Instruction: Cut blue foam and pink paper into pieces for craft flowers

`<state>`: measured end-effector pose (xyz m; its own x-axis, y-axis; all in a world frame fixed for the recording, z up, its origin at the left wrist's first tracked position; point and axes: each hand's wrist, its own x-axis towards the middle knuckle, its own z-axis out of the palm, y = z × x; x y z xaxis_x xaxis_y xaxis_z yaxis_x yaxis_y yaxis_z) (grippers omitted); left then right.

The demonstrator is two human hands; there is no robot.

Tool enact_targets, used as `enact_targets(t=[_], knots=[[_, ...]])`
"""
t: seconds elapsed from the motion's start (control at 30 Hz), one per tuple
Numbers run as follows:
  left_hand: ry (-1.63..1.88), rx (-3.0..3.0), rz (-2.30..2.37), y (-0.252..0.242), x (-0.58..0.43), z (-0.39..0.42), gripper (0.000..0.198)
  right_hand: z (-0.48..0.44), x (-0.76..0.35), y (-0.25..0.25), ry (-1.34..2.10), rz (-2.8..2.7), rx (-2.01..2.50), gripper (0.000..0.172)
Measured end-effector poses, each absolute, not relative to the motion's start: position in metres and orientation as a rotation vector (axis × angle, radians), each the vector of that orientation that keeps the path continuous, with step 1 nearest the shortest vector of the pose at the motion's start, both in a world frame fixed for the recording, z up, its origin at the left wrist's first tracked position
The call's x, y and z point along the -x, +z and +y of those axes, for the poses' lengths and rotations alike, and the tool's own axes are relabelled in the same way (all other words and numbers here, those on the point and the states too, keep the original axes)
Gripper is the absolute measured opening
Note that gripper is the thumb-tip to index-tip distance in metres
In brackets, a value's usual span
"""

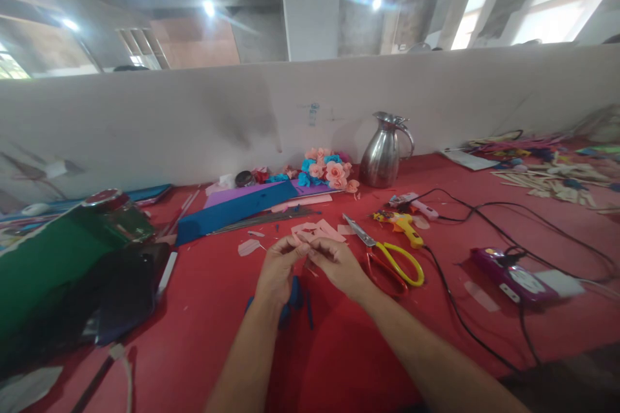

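Your left hand (pixel 278 268) and right hand (pixel 339 264) meet fingertip to fingertip over the red table (pixel 217 310). Both pinch a pink paper bit (pixel 304 246), too small for its shape to show. Just behind your fingers lie flat pink paper scraps (pixel 322 230). Beside your right hand rest scissors (pixel 387 255) with shiny blades and smooth yellow loops, and a yellow glue gun (pixel 403 224) sits near them. Farther back stand a round shiny steel jug (pixel 385 151), crinkly pink and blue paper flowers (pixel 327 169), and a long flat blue sheet (pixel 232 211).
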<state>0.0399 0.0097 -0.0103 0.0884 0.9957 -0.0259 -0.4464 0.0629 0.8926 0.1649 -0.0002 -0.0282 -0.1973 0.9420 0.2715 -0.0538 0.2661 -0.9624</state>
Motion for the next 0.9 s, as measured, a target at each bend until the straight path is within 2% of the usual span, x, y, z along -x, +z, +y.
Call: enact_targets(t=[0.17, 0.37, 0.5, 0.7, 0.9], knots=[[1.272, -0.895, 0.839, -0.012, -0.038, 0.011, 0.016, -0.001, -0.166, -0.027, 1.236, -1.409, 0.886, 0.029], [1.285, -0.881, 0.836, -0.011, -0.037, 0.011, 0.018, -0.003, -0.164, -0.027, 1.103, -1.457, 0.924, 0.018], [1.289, -0.836, 0.827, -0.013, -0.037, 0.012, 0.020, -0.005, -0.165, -0.025, 1.091, -1.507, 0.963, 0.019], [1.461, -0.679, 0.868, -0.013, -0.025, 0.021, 0.022, -0.006, -0.166, -0.026, 1.030, -1.531, 1.069, 0.017], [1.427, -1.279, 1.042, -0.011, -0.016, 0.022, 0.022, -0.004, -0.167, -0.030, 0.831, -1.574, 1.173, 0.015]])
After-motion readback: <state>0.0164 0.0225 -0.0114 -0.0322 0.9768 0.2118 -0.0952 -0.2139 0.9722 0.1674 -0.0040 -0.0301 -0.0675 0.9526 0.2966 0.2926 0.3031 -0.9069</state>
